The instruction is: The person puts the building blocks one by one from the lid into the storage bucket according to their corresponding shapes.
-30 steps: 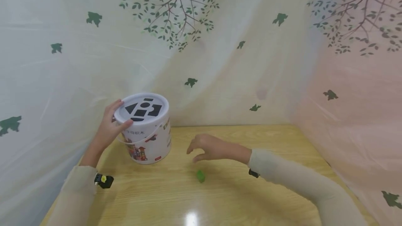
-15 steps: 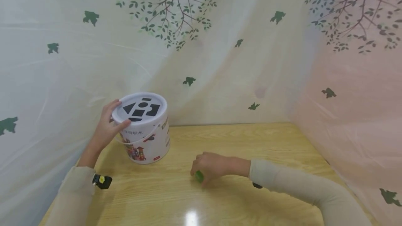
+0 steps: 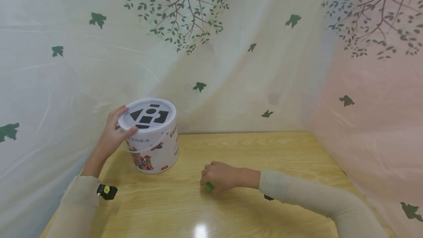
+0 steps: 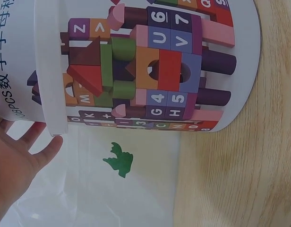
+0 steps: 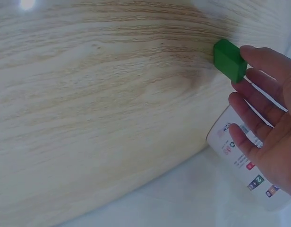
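A white bucket [image 3: 155, 157] with a lid [image 3: 166, 125] stands upright at the left of the table, toy bricks printed on its side. My left hand [image 3: 112, 135] grips the lid's rim from the left, thumb over the front edge; in the left wrist view, the fingers [image 4: 46, 153] touch the bucket just under the rim. To the right of the bucket, low over the table, my right hand [image 3: 221, 176] pinches a small green block [image 3: 209, 186]. The right wrist view has this green block [image 5: 229, 60] between thumb and fingertips, while the other fingers are loosely bent.
Dark cut-out-like shapes, among them a triangle and a circle, mark the lid. A thin handle [image 3: 145, 150] hangs across the bucket's front. Behind the wooden table [image 3: 264, 150] hangs a pale curtain [image 3: 224, 94] printed with branches and birds, with a pinkish side on the right.
My right hand has come down and toward me onto the green block and taken it between thumb and fingers. The left hand and the bucket have stayed in place.
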### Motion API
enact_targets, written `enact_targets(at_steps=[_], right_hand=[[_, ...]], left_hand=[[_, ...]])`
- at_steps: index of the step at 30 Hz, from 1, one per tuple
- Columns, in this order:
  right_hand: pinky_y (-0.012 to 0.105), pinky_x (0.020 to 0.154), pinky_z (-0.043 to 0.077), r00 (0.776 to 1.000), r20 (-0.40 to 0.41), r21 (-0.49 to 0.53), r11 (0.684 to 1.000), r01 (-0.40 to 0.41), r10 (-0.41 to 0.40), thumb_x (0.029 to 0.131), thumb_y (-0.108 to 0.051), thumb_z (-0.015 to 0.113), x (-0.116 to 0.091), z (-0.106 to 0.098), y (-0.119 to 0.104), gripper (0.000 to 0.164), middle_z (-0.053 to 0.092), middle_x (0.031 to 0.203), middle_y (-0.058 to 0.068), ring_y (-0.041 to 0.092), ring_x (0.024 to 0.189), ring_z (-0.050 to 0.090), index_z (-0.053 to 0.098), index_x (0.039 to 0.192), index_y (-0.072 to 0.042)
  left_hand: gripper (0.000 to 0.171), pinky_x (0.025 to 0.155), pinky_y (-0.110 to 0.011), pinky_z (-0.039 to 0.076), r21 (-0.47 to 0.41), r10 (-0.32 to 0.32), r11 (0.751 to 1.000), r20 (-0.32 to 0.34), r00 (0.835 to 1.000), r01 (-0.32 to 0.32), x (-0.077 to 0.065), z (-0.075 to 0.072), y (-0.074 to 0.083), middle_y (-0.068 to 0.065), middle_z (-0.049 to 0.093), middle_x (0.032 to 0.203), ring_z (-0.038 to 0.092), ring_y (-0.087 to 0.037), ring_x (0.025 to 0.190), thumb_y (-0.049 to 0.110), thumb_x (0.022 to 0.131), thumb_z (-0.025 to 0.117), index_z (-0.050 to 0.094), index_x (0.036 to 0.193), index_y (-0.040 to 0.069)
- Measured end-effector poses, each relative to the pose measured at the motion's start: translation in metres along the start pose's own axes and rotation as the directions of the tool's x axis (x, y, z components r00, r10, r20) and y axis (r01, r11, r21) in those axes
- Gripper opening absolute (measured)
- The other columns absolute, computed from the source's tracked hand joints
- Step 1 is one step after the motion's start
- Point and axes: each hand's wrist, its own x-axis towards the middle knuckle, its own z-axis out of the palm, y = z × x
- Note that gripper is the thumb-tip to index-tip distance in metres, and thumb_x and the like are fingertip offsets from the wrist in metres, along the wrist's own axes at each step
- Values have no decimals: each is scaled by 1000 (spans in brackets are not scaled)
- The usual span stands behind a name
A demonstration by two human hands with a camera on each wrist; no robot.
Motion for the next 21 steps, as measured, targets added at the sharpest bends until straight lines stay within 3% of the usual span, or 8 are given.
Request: enact_targets(at_steps=[9, 21], right_hand=[[24, 90, 51, 1000, 20, -83, 996, 14, -12, 85, -30, 83, 5, 4, -2, 34, 72, 111, -11, 4, 101, 60, 75, 117, -25], [22, 86, 50, 998, 57, -189, 982, -6, 17, 82, -26, 85, 7, -5, 0, 33, 74, 105, -12, 4, 95, 60, 77, 115, -27]], left_hand=[[87, 111, -79, 27, 1, -9, 1000, 6, 1000, 9, -3, 1, -2, -16, 5, 171, 18, -49, 150, 27, 94, 71, 20, 164, 13], [87, 112, -78, 27, 13, -11, 1000, -14, 1000, 11, -4, 2, 3, -15, 6, 171, 19, -48, 151, 27, 94, 71, 21, 163, 13]])
